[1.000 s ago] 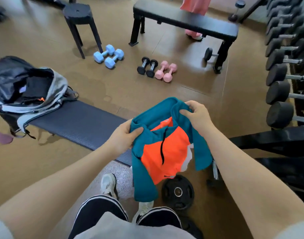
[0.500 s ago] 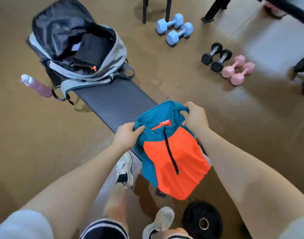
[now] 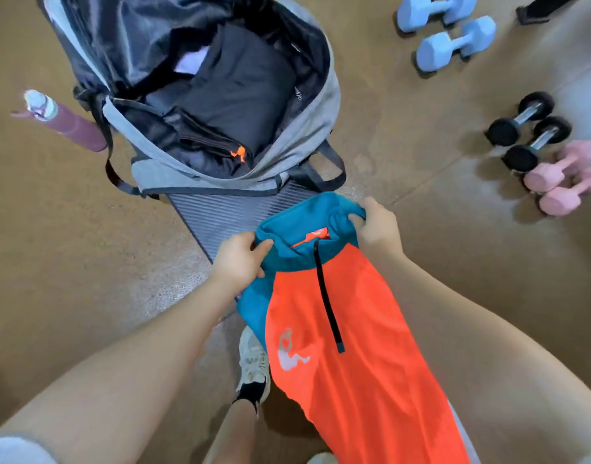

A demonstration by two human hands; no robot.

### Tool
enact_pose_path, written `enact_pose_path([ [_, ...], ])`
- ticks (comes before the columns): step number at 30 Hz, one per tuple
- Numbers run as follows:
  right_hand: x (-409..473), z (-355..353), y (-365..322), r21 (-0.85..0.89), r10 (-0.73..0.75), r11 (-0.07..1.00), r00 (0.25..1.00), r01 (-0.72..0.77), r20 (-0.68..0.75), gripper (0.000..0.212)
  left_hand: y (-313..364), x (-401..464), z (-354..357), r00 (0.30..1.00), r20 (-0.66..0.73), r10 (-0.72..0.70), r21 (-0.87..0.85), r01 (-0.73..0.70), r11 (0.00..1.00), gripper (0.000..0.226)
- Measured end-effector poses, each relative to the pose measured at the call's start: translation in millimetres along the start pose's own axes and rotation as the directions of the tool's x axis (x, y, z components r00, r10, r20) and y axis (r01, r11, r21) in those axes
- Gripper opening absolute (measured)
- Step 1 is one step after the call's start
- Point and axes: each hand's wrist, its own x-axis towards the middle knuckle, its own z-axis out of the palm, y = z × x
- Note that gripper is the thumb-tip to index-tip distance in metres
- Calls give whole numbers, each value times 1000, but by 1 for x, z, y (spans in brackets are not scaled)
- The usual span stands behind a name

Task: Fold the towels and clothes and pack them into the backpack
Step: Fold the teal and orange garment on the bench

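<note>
While both arms reach up from the bottom corners of the frame, the orange and teal top (image 3: pixel 347 346) hangs between them just below centre, its teal collar uppermost and its orange body trailing down toward the lower right. The left hand (image 3: pixel 239 261) sits at the collar's left end, fingers and thumb curled round a bunched fold of teal cloth. The right hand (image 3: pixel 378 226) sits at the collar's right end, slightly higher in the frame, pinching the teal edge with curled fingers. A black zip runs down the orange front from the collar. Directly above the hands, in the upper middle of the frame, the grey backpack (image 3: pixel 317 128) lies wide open on the end of a ribbed dark mat (image 3: pixel 217 216), with folded black clothing (image 3: pixel 240 92) already inside it. A purple bottle (image 3: pixel 66 122) lies at the backpack's left side. Blue dumbbells (image 3: pixel 455 31), black dumbbells (image 3: pixel 525 132) and pink dumbbells (image 3: pixel 562 182) rest on the brown floor along the right edge. One shoe (image 3: pixel 252 366) shows beneath the top's left edge
</note>
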Motion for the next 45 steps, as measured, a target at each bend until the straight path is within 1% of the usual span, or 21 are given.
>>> enact_pose_path([
  [4, 39, 40, -27, 33, -180, 984, 979, 178, 94, 27, -32, 35, -25, 983, -157, -97, 79, 110, 991, 33],
  [7, 47, 61, -38, 103, -275, 960, 946, 260, 171, 35, -48, 44, -33, 954, -266, -136, 59, 157, 986, 26],
  [9, 44, 64, -35, 180, -332, 934, 935, 307, 126, 42, -46, 41, -32, 930, -335, -149, 55, 177, 983, 26],
  [11, 36, 59, -20, 212, -321, 927, 947, 308, 25, 38, -37, 31, -22, 921, -388, -45, 152, 112, 982, 32],
  [12, 29, 54, -9, 218, -264, 940, 964, 263, -23, 34, -34, 26, -12, 927, -366, 79, 238, 11, 971, 29],
  [14, 15, 46, 24, 213, -84, 972, 993, 101, -84, 28, -26, 16, 17, 912, -211, 352, 400, -248, 882, 23],
  [15, 8, 43, 45, 194, -2, 981, 996, 20, -92, 27, -20, 11, 32, 898, -100, 429, 450, -344, 824, 25],
  [17, -7, 38, 82, 145, 163, 977, 986, -158, -24, 30, -6, 6, 62, 897, 31, 441, 395, -417, 819, 35],
  [18, -14, 36, 98, 122, 273, 954, 961, -275, 34, 35, 1, 5, 78, 886, 114, 450, 362, -459, 811, 40],
  [20, -25, 31, 126, 84, 488, 862, 864, -499, 127, 46, 9, 5, 111, 811, 263, 523, 503, -577, 643, 47],
  [21, -31, 28, 137, 78, 569, 805, 803, -588, 177, 52, 12, 4, 124, 807, 334, 486, 533, -588, 609, 54],
  [23, -42, 20, 152, 132, 669, 671, 672, -730, 317, 58, 10, 5, 148, 830, 347, 437, 594, -555, 582, 69],
  [24, -46, 18, 158, 204, 668, 617, 643, -760, 376, 58, 9, 3, 158, 852, 290, 436, 610, -516, 602, 73],
  [25, -48, 17, 163, 289, 636, 589, 654, -754, 410, 57, 12, 1, 162, 859, 247, 448, 634, -493, 596, 76],
  [28, -41, 25, 168, 542, 468, 580, 793, -608, 390, 35, 13, 4, 170, 884, 236, 403, 638, -454, 622, 81],
  [29, -35, 28, 167, 570, 431, 600, 827, -562, 362, 24, 12, 5, 171, 887, 239, 394, 655, -447, 610, 82],
  [31, -23, 30, 163, 592, 398, 633, 866, -498, 302, 24, 14, 7, 171, 882, 218, 418, 674, -446, 589, 83],
  [35, 10, 18, 165, 693, 411, 621, 905, -365, 109, 25, 22, 17, 171, 889, 187, 418, 679, -425, 599, 84],
  [39, 34, 8, 159, 770, 385, 604, 921, -206, -55, 10, 41, 42, 173, 898, 112, 426, 701, -375, 607, 83],
  [43, 21, 11, 163, 793, 323, 564, 945, -230, 45, 12, 50, 53, 172, 890, 103, 445, 726, -373, 578, 84],
  [45, -8, 16, 183, 712, 353, 645, 934, -279, 46, 14, 50, 44, 170, 888, 99, 450, 721, -376, 583, 82],
])
